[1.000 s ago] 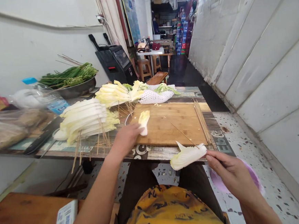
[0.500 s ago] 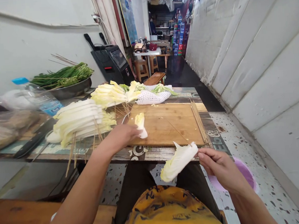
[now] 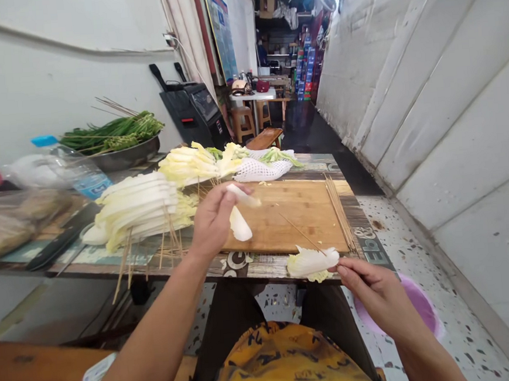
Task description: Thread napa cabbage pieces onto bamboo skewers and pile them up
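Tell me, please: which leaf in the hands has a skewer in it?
The cabbage leaf at the right hand: a skewer juts from it over the board. The white piece in the left hand shows none.

The table (image 3: 267, 269), its top printed with lettering, carries a wooden cutting board (image 3: 283, 223), thin sticks (image 3: 340, 213) along its right edge. To the left lie skewered pale leaves (image 3: 136, 205), a black knife (image 3: 52, 252), a plastic bag (image 3: 13, 224) and a bottle (image 3: 86, 177); on the far side, a bowl (image 3: 131, 156) of greens (image 3: 118, 132), yellowish leaves (image 3: 188, 163) and a white foam net (image 3: 259, 169).

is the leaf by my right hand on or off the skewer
On: the skewer pokes out beyond the leaf, its near end in your right hand.
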{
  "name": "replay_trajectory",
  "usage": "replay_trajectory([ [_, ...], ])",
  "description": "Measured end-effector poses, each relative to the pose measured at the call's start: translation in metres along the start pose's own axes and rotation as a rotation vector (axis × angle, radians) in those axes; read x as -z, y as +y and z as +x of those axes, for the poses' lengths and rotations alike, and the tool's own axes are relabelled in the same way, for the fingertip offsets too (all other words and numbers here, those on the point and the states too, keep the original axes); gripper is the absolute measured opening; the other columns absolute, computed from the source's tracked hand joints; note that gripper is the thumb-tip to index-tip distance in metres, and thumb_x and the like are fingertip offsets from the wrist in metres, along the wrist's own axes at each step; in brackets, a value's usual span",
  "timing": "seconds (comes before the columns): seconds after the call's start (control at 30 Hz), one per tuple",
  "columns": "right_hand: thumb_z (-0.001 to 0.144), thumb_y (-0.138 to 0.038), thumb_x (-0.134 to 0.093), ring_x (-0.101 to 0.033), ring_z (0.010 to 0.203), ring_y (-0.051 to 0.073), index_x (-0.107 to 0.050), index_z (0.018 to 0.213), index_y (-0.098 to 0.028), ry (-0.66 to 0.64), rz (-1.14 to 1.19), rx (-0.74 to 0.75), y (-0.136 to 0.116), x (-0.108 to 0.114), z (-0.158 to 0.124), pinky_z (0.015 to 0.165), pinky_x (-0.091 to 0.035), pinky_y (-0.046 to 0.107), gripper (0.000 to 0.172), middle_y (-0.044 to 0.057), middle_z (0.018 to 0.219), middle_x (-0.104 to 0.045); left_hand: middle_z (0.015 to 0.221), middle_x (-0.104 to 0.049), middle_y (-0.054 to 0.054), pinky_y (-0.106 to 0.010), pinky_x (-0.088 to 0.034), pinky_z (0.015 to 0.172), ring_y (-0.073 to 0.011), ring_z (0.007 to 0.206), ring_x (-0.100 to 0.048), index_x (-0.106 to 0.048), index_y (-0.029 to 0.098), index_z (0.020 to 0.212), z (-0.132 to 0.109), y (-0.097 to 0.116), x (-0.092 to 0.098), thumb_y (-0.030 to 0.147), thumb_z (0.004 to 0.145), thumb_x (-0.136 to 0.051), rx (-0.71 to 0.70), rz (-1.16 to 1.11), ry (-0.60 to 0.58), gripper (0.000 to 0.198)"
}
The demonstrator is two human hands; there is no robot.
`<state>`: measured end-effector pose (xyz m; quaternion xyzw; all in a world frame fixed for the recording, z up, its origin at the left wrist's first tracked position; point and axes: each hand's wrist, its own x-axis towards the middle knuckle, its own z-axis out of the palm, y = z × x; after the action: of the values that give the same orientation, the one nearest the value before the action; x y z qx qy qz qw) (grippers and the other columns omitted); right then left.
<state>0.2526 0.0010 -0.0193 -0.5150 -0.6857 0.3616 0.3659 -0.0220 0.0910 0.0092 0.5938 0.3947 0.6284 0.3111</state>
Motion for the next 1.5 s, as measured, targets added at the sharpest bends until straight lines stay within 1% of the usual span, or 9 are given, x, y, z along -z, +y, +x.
replay_trajectory([
  [0.1, 0.09, -0.033, -0.05, -0.064, 0.082, 0.017, -0.069, 0.103, -0.02, 0.002, -0.055, 0.035, -0.006, 0.002, -0.004, 0.074, -0.05, 0.024, 0.027, 0.004, 0.094, -0.072, 0.078, -0.063, -0.001, -0.027, -0.052, 0.063, -0.0126, 0.065, -0.062, -0.06, 0.019, 0.094, -0.012, 0.008, -0.014, 0.042, 0.084, -0.056, 0.234, -0.33, -0.059, 0.025],
  [0.2, 0.091, -0.03, -0.048, -0.066, 0.084, 0.017, -0.07, 0.103, -0.022, -0.026, -0.105, 0.073, -0.012, 0.004, -0.007, 0.075, -0.051, 0.023, 0.026, 0.004, 0.096, -0.073, 0.062, -0.057, 0.002, -0.018, -0.042, 0.046, -0.0062, 0.047, -0.05, -0.06, 0.015, 0.083, -0.027, 0.01, -0.024, 0.041, 0.081, -0.061, 0.559, -0.494, -0.129, 0.026],
  [0.27, 0.091, -0.029, -0.048, -0.067, 0.085, 0.018, -0.07, 0.103, -0.022, -0.048, -0.139, 0.084, -0.014, 0.005, -0.007, 0.074, -0.051, 0.024, 0.026, 0.004, 0.097, -0.073, 0.06, -0.055, 0.002, -0.015, -0.039, 0.044, -0.0046, 0.045, -0.048, -0.06, 0.013, 0.08, -0.035, 0.007, -0.028, 0.039, 0.079, -0.064, 0.726, -0.58, -0.165, 0.026],
  [0.37, 0.091, -0.03, -0.048, -0.067, 0.086, 0.019, -0.07, 0.104, -0.022, -0.051, -0.176, 0.079, -0.013, 0.007, -0.007, 0.074, -0.052, 0.025, 0.026, 0.005, 0.098, -0.073, 0.066, -0.058, 0.0, -0.015, -0.043, 0.051, -0.0056, 0.053, -0.052, -0.061, 0.013, 0.082, -0.042, 0.003, -0.026, 0.032, 0.077, -0.068, 0.838, -0.683, -0.187, 0.021],
  [0.53, 0.091, -0.032, -0.049, -0.068, 0.088, 0.021, -0.07, 0.105, -0.023, -0.039, -0.212, 0.057, -0.01, 0.013, -0.01, 0.075, -0.053, 0.027, 0.027, 0.005, 0.099, -0.073, 0.083, -0.062, -0.003, -0.019, -0.048, 0.064, -0.0081, 0.066, -0.058, -0.064, 0.012, 0.087, -0.047, 0.008, -0.013, 0.017, 0.072, -0.072, 0.891, -0.748, -0.296, 0.018],
  [0.63, 0.091, -0.032, -0.048, -0.068, 0.088, 0.02, -0.069, 0.106, -0.025, -0.091, -0.221, 0.059, -0.013, 0.018, -0.012, 0.073, -0.053, 0.026, 0.028, 0.004, 0.1, -0.073, 0.077, -0.063, -0.002, -0.018, -0.048, 0.061, -0.008, 0.063, -0.059, -0.066, 0.011, 0.086, -0.05, 0.011, -0.008, 0.018, 0.07, -0.074, 0.88, -0.757, -0.311, 0.019],
  [0.83, 0.092, -0.032, -0.046, -0.069, 0.084, 0.02, -0.069, 0.107, -0.026, -0.126, -0.254, 0.089, -0.017, 0.021, -0.017, 0.068, -0.054, 0.026, 0.029, 0.003, 0.096, -0.074, 0.064, -0.064, -0.001, -0.017, -0.046, 0.054, -0.0078, 0.054, -0.058, -0.064, 0.012, 0.072, -0.054, 0.012, -0.011, 0.025, 0.065, -0.079, 0.876, -0.747, -0.263, 0.021],
  [1.07, 0.091, -0.03, -0.047, -0.069, 0.086, 0.021, -0.069, 0.11, -0.026, -0.142, -0.233, 0.133, -0.019, 0.023, -0.021, 0.072, -0.055, 0.026, 0.028, 0.004, 0.1, -0.073, 0.063, -0.064, -0.003, -0.016, -0.046, 0.054, -0.0073, 0.054, -0.056, -0.065, 0.012, 0.074, -0.057, 0.015, -0.014, 0.028, 0.068, -0.077, 0.892, -0.753, -0.205, 0.021],
  [1.5, 0.092, -0.029, -0.047, -0.07, 0.087, 0.022, -0.069, 0.11, -0.028, -0.128, -0.26, 0.139, -0.02, 0.022, -0.022, 0.07, -0.056, 0.027, 0.029, 0.005, 0.098, -0.074, 0.062, -0.062, -0.001, -0.016, -0.045, 0.053, -0.0068, 0.054, -0.055, -0.063, 0.013, 0.073, -0.056, 0.018, -0.014, 0.029, 0.067, -0.077, 0.904, -0.763, -0.18, 0.022],
])
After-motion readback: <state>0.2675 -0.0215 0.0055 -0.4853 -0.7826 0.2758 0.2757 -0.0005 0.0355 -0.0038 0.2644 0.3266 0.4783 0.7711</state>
